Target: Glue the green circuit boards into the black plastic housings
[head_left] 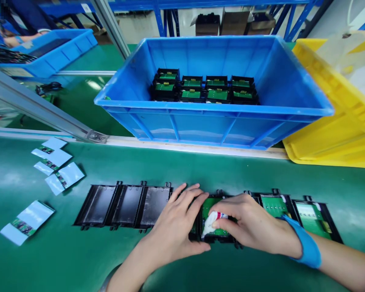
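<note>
My right hand (252,223) pinches a small white squeeze tube (211,223) with a red band, its nozzle pointing down at the lower left edge of a green circuit board (211,201). That board sits inside a black plastic case in the row. My left hand (179,219) spans this case, index finger at its top edge and thumb at its bottom edge. Left of it lie several black cases (126,205) without boards. Under and beyond my right wrist, more cases hold boards (273,206); the rightmost board (312,223) shows a white patch.
Several boards with pale blue covering (65,177) lie at left. Behind the row stands a blue bin (213,121) with board-filled cases (191,94), beside a yellow bin (331,134). A metal frame post (48,103) crosses at left. Another person's arm (27,38) reaches over a blue tray (61,54).
</note>
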Tool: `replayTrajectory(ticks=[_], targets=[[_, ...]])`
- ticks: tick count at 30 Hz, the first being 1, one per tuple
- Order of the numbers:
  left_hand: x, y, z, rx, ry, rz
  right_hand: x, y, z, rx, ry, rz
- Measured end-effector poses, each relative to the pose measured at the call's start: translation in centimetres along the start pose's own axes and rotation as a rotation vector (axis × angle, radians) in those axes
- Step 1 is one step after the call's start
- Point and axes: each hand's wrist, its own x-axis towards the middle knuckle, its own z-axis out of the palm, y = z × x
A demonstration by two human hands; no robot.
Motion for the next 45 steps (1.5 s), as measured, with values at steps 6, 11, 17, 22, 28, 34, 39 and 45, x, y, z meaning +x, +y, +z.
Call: replayTrajectory(ticks=[6, 11, 17, 22, 28, 34, 39, 45], targets=[[0.0, -0.1, 0.0, -0.003, 0.006, 0.001, 0.1, -0.2, -0.1, 0.003, 0.018, -0.006], [0.0, 0.0, 0.0, -0.013, 0.001, -0.008, 0.4, -0.1, -0.2, 0.01, 0.038, -0.019], [0.0, 0.0, 0.0, -0.021, 0.003, -0.008, 0.3, -0.1, -0.3, 0.002, 0.052, -0.04], [-0.1, 0.0, 0.0, -0.013, 0.0, -0.012, 0.2, -0.1, -0.2, -0.015, 0.07, -0.057], [0.0, 0.0, 0.0, -0.009, 0.0, -0.009, 0.4, 0.0, -0.3, -0.016, 0.07, -0.064], [-0.1, 0.0, -0.1, -0.025, 0.013, -0.006, 0.1, -0.4, -0.3, -0.065, 0.055, -0.093], [0.0, -0.1, 0.0, -0.045, 0.02, -0.008, 0.0, -1.1, -0.7, -0.147, 0.02, -0.143], [-0.3, -0.1, -0.9, -0.109, -0.031, -0.016, -0.7, -1.2, -2.7, 0.196, 0.142, 0.132]])
